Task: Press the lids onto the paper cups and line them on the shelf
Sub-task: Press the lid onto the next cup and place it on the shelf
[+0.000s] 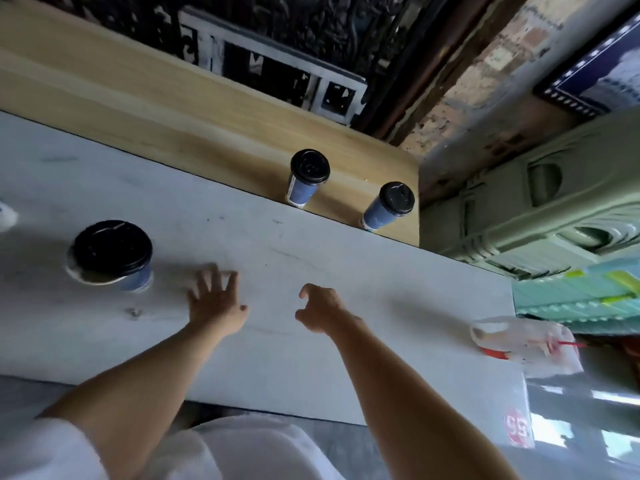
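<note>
Two blue paper cups with black lids already stand on the wooden shelf (138, 109), one (306, 178) towards the middle and one (389, 206) near its right end, well apart from each other. A third cup (110, 252) stands on the white counter (346, 278) to the left. Its black lid (112, 247) looks off-centre, with a pale rim showing at the lower left, so it is probably not seated yet.

The left hand (214, 303) is spread flat and low over the counter, fingers pointing towards that cup but not touching it. The right hand (320, 310) hangs beside it, fingers loosely curled and holding nothing.

The step in hand seems to be this third cup. One hand should steady the cup wall while the other centres the lid. The palm should then press evenly all round the rim, not at one edge, or the paper could buckle or tip. After that, the cup goes on the shelf in line with the other two.

A pale strip on each shelf cup is too small to read. A red sticker (517, 429) at the lower right bears two white digits, seemingly 99. A plastic bag (526, 341) lies at the counter's right end.
</note>
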The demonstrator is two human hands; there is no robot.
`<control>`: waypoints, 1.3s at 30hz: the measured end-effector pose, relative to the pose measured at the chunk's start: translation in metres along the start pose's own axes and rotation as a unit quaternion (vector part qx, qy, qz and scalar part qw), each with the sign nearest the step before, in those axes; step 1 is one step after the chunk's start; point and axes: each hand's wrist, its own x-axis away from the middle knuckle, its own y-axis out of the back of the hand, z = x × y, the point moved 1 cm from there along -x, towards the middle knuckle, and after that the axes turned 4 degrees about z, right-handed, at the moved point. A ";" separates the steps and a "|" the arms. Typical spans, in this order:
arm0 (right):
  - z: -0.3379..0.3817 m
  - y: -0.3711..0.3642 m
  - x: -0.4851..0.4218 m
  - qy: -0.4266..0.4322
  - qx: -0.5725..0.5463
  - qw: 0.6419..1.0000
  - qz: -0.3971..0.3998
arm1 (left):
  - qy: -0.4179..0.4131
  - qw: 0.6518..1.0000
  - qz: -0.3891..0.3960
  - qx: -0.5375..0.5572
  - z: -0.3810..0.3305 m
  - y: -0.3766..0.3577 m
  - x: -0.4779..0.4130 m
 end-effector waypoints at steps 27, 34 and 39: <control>0.107 -0.154 0.090 0.062 0.111 0.991 0.046 | -0.032 0.977 0.147 0.151 0.191 0.006 0.143; 0.224 -0.078 0.052 0.081 0.012 0.982 -0.172 | -0.038 0.936 0.005 0.350 0.245 0.064 0.060; 0.268 -0.056 0.049 0.142 -0.060 0.967 -0.201 | -0.115 0.935 -0.029 0.335 0.236 0.100 0.038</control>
